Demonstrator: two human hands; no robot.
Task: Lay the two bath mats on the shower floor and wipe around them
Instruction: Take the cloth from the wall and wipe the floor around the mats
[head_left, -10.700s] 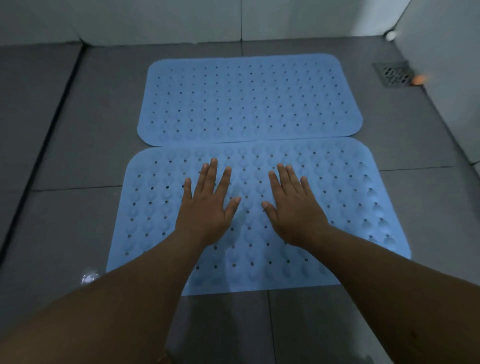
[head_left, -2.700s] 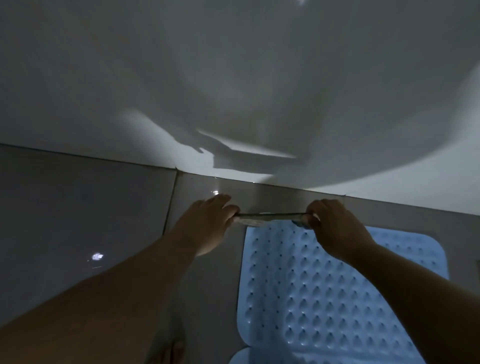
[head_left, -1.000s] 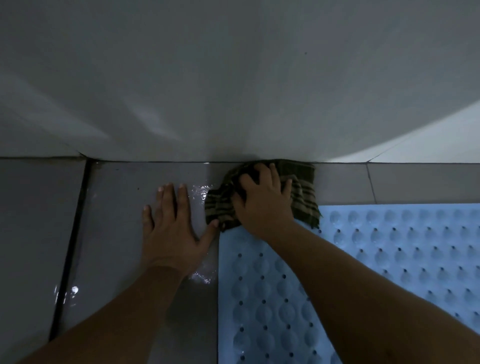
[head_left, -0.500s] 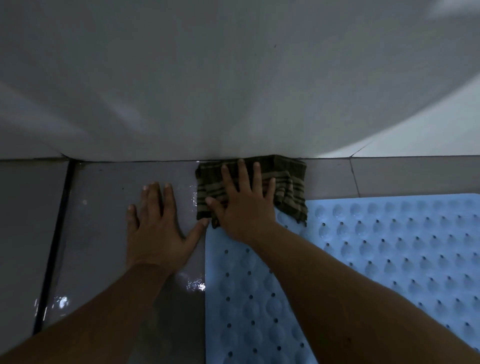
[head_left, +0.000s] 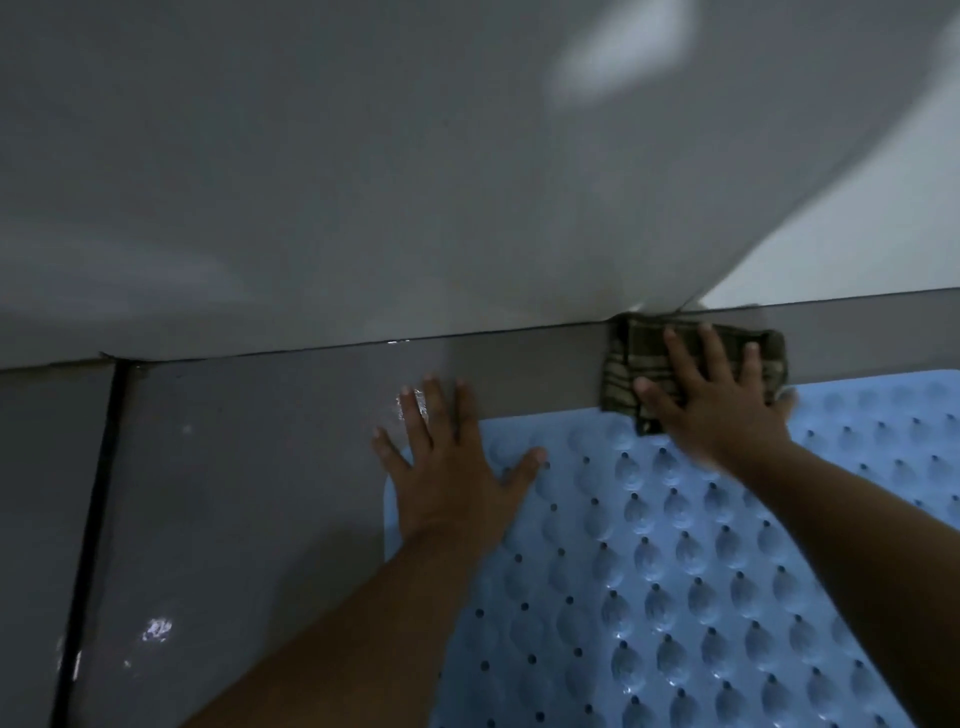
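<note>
A light blue bath mat with holes and bumps lies flat on the grey tiled shower floor, its far edge close to the wall. My right hand presses flat, fingers spread, on a dark striped cloth lying on the strip of floor between the mat's far edge and the wall. My left hand rests flat with fingers apart on the mat's far left corner, fingertips reaching the tile. Only one mat is in view.
A pale wall rises right behind the cloth. A dark grout line runs down the floor on the left. Wet patches glint on the tile near my left fingertips and at the lower left.
My right hand has slid the cloth to the right along the wall's foot. My left hand has shifted from the bare tile onto the mat's corner.
</note>
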